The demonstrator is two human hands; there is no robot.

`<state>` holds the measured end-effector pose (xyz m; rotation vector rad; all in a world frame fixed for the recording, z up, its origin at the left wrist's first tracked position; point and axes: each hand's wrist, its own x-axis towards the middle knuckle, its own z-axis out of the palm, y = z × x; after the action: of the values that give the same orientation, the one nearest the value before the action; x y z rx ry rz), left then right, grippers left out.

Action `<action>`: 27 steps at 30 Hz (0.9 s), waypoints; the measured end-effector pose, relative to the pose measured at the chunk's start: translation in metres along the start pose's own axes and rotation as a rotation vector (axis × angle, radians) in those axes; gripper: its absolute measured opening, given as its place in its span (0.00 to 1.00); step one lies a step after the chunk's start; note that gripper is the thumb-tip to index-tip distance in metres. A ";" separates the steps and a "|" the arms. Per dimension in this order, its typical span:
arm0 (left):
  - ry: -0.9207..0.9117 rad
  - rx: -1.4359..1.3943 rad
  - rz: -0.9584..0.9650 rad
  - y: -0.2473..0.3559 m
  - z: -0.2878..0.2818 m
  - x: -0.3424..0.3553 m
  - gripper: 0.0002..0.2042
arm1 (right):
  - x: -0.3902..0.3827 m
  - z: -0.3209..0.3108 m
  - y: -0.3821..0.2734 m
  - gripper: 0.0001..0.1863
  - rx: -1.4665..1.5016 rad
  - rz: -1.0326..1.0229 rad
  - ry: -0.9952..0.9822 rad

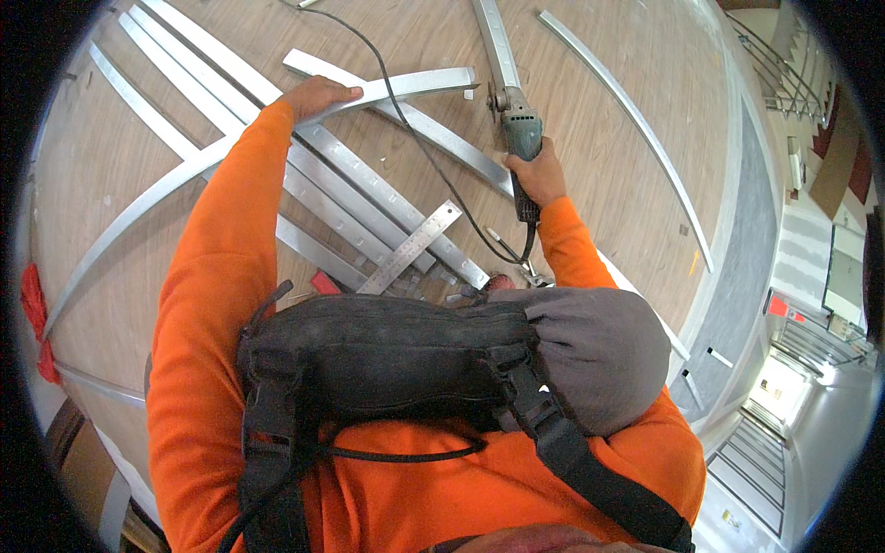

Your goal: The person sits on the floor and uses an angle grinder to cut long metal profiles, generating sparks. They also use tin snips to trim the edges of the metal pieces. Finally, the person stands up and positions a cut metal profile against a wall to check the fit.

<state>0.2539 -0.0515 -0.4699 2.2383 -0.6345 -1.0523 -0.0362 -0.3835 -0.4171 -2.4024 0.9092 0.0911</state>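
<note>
My left hand point(312, 98) is closed around a long silver metal channel point(415, 86), near its right end. The channel runs on under my left forearm and down toward the left edge. In my right hand point(544, 175) is a dark angle grinder point(523, 136), gripped by its body. Its head points away from me, beside the near end of another metal channel point(496, 41). The grinder stands apart from the end of the piece in my left hand. A black power cord point(424, 147) loops from the grinder's rear across the metal pieces.
Several metal channels point(355, 175) lie crossed on the wood-look floor point(608, 138). A steel ruler point(412, 247) rests on them near my chest. One long strip point(636, 120) lies at the right. Red cloth point(37, 318) is at the far left, stair railings point(779, 69) at the far right.
</note>
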 end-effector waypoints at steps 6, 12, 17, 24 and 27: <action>0.046 0.007 0.029 0.006 0.002 -0.003 0.37 | 0.000 -0.008 -0.026 0.40 -0.188 -0.006 -0.006; 0.009 -0.010 0.020 0.003 -0.003 0.002 0.35 | 0.000 -0.012 -0.034 0.38 -0.205 -0.014 -0.007; 0.056 0.036 0.056 0.011 -0.002 -0.001 0.32 | 0.005 -0.013 -0.031 0.37 -0.194 -0.023 -0.026; 0.167 0.074 0.112 0.008 0.005 -0.004 0.29 | 0.011 -0.004 0.009 0.37 -0.021 -0.005 -0.007; 0.347 0.253 0.202 0.016 0.021 -0.017 0.26 | 0.007 -0.006 0.027 0.34 0.299 0.057 -0.053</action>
<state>0.2247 -0.0583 -0.4608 2.4299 -0.8538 -0.4889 -0.0481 -0.4072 -0.4269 -2.0896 0.8984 0.0366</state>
